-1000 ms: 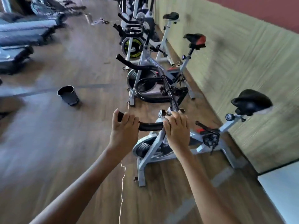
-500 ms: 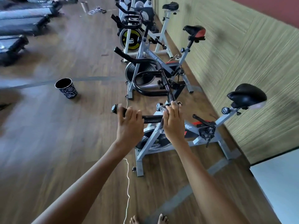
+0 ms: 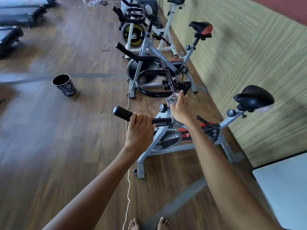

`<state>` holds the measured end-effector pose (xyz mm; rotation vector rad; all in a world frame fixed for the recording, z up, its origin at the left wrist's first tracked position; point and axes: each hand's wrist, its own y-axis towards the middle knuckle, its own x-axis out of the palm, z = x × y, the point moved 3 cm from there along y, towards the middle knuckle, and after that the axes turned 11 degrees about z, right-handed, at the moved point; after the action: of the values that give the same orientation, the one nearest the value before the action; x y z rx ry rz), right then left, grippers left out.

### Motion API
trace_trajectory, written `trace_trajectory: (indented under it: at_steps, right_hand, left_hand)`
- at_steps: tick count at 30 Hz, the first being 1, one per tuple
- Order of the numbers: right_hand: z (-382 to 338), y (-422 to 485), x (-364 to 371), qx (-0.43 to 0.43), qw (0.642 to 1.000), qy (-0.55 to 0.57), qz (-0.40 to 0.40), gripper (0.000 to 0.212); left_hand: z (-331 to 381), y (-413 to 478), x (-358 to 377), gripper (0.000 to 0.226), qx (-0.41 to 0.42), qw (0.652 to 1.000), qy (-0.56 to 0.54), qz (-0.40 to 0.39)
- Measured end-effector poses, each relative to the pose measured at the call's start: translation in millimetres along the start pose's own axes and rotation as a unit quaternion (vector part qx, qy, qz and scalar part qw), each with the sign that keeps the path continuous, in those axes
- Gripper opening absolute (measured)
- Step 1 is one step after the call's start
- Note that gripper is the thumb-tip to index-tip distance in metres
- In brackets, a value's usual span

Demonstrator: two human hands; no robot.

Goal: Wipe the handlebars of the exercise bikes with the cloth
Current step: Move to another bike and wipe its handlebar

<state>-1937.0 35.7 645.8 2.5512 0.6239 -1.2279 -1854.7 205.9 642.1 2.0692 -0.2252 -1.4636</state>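
Observation:
The nearest exercise bike [image 3: 167, 140] stands in front of me with a black handlebar [image 3: 122, 113]. My left hand [image 3: 140, 129] grips the handlebar's near left arm, just behind its round end. My right hand [image 3: 178, 107] holds a small grey cloth [image 3: 172, 98] against the far curved part of the handlebar [image 3: 149, 92], near the stem. The cloth is partly hidden under my fingers. A second bike [image 3: 154, 63] labelled "SPINNER BIKE" stands behind, then a third bike [image 3: 134, 30] with a yellow-marked flywheel.
A dark patterned bucket [image 3: 64, 85] stands on the wooden floor to the left. Treadmills [image 3: 15, 17] line the far left. A striped wall [image 3: 249, 55] runs close along the right of the bikes. A thin white cord [image 3: 127, 188] lies on the floor by my bare feet [image 3: 147, 224].
My right hand has moved off the handlebar's centre and forward along the far curve with the cloth. My left hand slid slightly inward on the left arm. The camera tilted down.

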Motion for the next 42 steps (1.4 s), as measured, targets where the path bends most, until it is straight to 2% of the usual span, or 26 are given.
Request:
trace_trajectory:
  at_steps: [4,10,13,16,19,22,24,26,28,30,33,35,39,42]
  right_hand:
    - [10,-47,4,-0.022,0.999,-0.024,0.034,0.056]
    - [0,26,0,-0.018,0.999,-0.03,-0.012,0.05]
    - [2,20,-1,-0.026,0.999,-0.021,0.007,0.05]
    - [2,-25,5,-0.042,0.997,-0.041,0.05,0.051]
    - [3,-73,24,-0.081,0.991,0.026,0.104,0.049]
    - [13,-64,25,-0.117,0.981,0.023,0.154,0.057]
    - [16,-50,23,-0.067,0.974,0.064,0.208,0.054]
    - [6,-56,34,-0.025,0.962,0.079,0.261,0.041]
    - [-21,-82,59,-0.089,0.949,0.04,0.3,0.03]
    - [-51,-105,80,-0.202,0.932,0.016,0.299,0.034]
    - [-55,-102,82,-0.257,0.926,-0.018,0.276,0.04]
    - [-33,-91,69,-0.253,0.928,-0.028,0.274,0.042]
    - [16,-56,37,-0.142,0.941,0.039,0.306,0.04]
    - [4,-65,42,-0.136,0.938,0.023,0.319,0.038]
  left_hand:
    - [-1,1,5,0.034,0.006,1.0,0.01,0.01]
    - [-2,3,1,0.03,0.006,1.0,-0.002,0.008]
    - [-8,2,-2,0.026,0.046,0.999,0.008,0.013]
    - [-26,-4,-10,0.039,0.052,0.998,0.039,0.023]
    - [-45,-8,-23,0.041,0.018,0.996,0.069,0.06]
    - [-57,-9,-31,0.047,0.011,0.993,0.097,0.063]
    - [-60,-9,-31,0.039,0.027,0.993,0.1,0.055]
    - [-60,-10,-31,0.031,0.037,0.994,0.088,0.048]
    - [-60,-10,-30,0.032,0.043,0.995,0.076,0.048]
    - [-61,-8,-31,0.032,0.048,0.995,0.071,0.054]
    - [-64,-8,-33,0.029,0.062,0.994,0.064,0.067]
    - [-63,-9,-34,0.032,0.059,0.995,0.059,0.059]
    - [-56,-10,-32,0.033,0.017,0.998,0.045,0.031]
    - [-50,-8,-31,0.036,-0.015,0.999,0.03,0.01]
